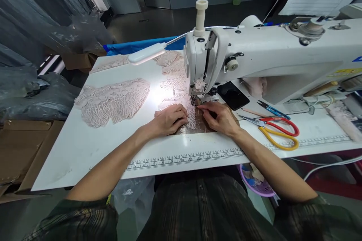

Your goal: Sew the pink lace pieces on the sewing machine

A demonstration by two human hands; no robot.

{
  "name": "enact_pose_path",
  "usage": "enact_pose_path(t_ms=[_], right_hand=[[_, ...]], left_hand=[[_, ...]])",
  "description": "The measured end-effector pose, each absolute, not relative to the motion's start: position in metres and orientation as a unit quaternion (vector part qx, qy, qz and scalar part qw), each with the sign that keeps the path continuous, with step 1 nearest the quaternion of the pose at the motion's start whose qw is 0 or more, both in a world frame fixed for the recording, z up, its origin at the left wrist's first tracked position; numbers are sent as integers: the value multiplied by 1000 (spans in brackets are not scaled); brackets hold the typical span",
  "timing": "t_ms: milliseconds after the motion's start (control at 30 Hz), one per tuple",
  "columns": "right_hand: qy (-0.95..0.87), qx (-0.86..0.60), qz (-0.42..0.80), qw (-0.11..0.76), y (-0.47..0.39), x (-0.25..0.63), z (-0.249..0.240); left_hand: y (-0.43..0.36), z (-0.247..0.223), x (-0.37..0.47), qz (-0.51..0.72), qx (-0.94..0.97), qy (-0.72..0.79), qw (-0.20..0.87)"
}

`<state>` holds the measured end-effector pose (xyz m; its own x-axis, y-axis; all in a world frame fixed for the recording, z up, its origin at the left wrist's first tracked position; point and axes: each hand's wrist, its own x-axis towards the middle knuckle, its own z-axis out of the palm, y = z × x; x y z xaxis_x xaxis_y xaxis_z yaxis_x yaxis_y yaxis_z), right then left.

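Observation:
A pale pink lace piece point(191, 115) runs under the presser foot point(195, 100) of a white sewing machine point(215, 52). My left hand point(170, 118) rests on its left side, fingers curled together on the lace. To the right of the foot is my right hand point(219, 116), thumb and index finger drawn together close to the lace's edge. What lies between those fingertips is too small to tell. More lace point(177, 84) spreads behind the foot, lit by a lamp point(147, 53). Another fringed lace piece point(113, 101) lies flat on the left of the table.
Scissors with red and yellow handles point(278, 131), blue-handled snips point(273, 110) and a black phone point(233, 96) lie right of my right hand. A printed ruler point(181, 160) follows the table's front edge. Cardboard boxes point(25, 147) stand left; a purple basket point(261, 190) is below.

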<state>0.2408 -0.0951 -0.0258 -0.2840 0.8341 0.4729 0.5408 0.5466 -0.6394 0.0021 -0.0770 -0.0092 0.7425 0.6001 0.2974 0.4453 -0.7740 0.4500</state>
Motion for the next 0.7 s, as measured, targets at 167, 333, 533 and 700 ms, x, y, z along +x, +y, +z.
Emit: enact_pose_path(t_ms=[167, 333, 533, 700], right_hand=[[-831, -353, 215, 372, -100, 239, -21], [-858, -330, 204, 337, -100, 238, -21], [-853, -344, 204, 337, -100, 238, -24], [-866, -349, 198, 299, -101, 237, -23]], left_hand=[[-80, -9, 3, 222, 909, 305, 178], [-76, -11, 1, 216, 915, 273, 207], [-79, -10, 6, 220, 895, 332, 202], [-83, -5, 7, 209, 889, 346, 214]])
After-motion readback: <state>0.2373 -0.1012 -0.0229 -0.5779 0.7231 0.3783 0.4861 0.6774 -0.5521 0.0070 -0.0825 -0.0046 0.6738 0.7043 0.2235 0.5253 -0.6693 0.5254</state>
